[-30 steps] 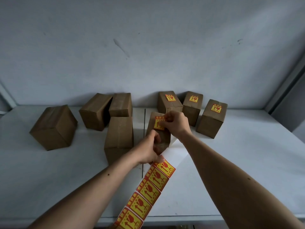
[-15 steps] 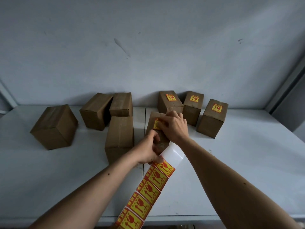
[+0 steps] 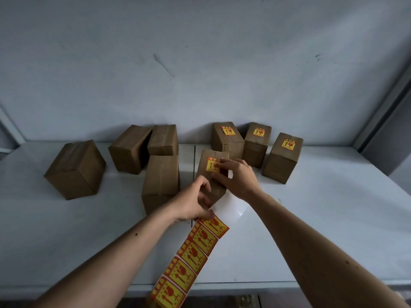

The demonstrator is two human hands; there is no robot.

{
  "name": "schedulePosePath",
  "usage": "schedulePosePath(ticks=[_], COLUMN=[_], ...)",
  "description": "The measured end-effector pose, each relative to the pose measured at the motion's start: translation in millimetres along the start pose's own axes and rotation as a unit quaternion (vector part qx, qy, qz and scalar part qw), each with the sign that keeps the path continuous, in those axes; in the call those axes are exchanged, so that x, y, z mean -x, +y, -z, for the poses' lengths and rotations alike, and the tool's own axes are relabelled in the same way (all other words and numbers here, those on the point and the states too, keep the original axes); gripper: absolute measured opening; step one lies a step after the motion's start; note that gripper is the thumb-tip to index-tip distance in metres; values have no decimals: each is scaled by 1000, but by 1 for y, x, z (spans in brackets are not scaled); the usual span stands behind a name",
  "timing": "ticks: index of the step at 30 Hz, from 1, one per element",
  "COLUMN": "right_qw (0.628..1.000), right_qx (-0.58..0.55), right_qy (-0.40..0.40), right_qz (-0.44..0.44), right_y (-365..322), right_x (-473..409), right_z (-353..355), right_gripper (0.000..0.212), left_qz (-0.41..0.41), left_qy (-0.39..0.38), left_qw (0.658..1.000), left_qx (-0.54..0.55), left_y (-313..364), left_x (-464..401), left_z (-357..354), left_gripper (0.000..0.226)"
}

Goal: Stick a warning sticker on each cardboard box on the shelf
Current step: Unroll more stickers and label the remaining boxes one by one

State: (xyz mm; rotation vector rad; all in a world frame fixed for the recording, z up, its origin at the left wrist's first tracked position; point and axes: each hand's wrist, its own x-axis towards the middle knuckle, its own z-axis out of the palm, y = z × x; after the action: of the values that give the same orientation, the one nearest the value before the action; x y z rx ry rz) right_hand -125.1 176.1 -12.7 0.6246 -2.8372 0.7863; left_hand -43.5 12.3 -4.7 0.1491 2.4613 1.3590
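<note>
Nearest the viewer, at 6 o'clock, a strip [image 3: 191,261] of yellow-and-red warning stickers runs from the shelf's [image 3: 333,218] front edge up toward centre. Its upper end is pinched under the curled fingers of the left hand [image 3: 193,202], with a bare white stretch of backing [image 3: 233,207] curling out to the hand's right.

Just beyond, at centre, the right hand [image 3: 236,177] lies on the middle box [image 3: 213,172]. Its fingers are straight and pressed on the sticker [image 3: 211,164] on the box's top face; part of the sticker shows to the left of the fingertips. The thumb rests lower on the same box.

At 9 o'clock from this box, just beside it, stands a tall plain box [image 3: 161,181].

Farther left, at 9 o'clock and well apart, sits a tilted plain box [image 3: 75,170].

At the back, toward 11 o'clock, two plain boxes touch: a slanted one [image 3: 129,148] and an upright one [image 3: 163,140].

At the back, from 12 to 2 o'clock, stand three stickered boxes: rear box [image 3: 226,138], next box [image 3: 255,144], end box [image 3: 282,157].

Behind all is a grey wall [image 3: 200,63].
</note>
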Motion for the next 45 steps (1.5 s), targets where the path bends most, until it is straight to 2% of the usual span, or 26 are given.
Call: schedulePosePath(ticks=[4,6,12,15,19,23,24,27,29,31,32,34,36,38,41,45], right_qw=[996,994,999,994,995,998,1000,998,997,998,996,984,971,966,966,969], right_qx=[-8,-15,9,82,85,48,21,-64,-70,-60,-57,-19,42,58,24,-20], right_qy=[-90,-107,-24,15,50,26,23,10,15,-18,-62,-163,-222,-245,-258,-239], right_qz=[22,32,43,65,27,-7,-3,-13,-5,23,39,72,83,52,-7,-51], right_y=[-3,-3,-9,-13,-15,-18,-20,-24,-22,-17,-16,-14,-12,-10,-6,0], right_x=[10,11,-16,-38,-63,-77,-77,-63,-47,-28,-19,-3,8,14,18,21], right_z=[9,10,-3,-13,-27,-29,-28,-16,-9,-5,-4,-4,-1,5,18,33], right_gripper=[71,75,53,49,37,26,27,48,39,24,21,24,28,27,22,21], left_qz=[-1,4,9,13,20,36,42,66,72,70,67,54,42,40,50,86], left_qy=[-14,-29,-55,-64,-60,-69,-74,-80,-75,-64,-57,-44,-36,-30,-27,-57], left_qw=[998,996,997,997,997,997,996,994,994,995,996,997,997,997,996,988], left_qx=[-62,-80,-62,-51,-37,-11,-4,15,17,21,26,43,55,53,69,111], left_y=[-7,-9,-15,-19,-24,-23,-24,-28,-31,-30,-29,-24,-19,-15,-13,-15], left_x=[5,6,2,-1,-9,-15,-15,-15,-14,-11,-10,-7,-3,0,4,9], left_z=[1,1,2,3,5,7,8,8,6,3,2,0,-1,-2,-3,-5], left_gripper=[32,25,12,17,16,31,39,58,64,64,64,62,61,57,55,70])
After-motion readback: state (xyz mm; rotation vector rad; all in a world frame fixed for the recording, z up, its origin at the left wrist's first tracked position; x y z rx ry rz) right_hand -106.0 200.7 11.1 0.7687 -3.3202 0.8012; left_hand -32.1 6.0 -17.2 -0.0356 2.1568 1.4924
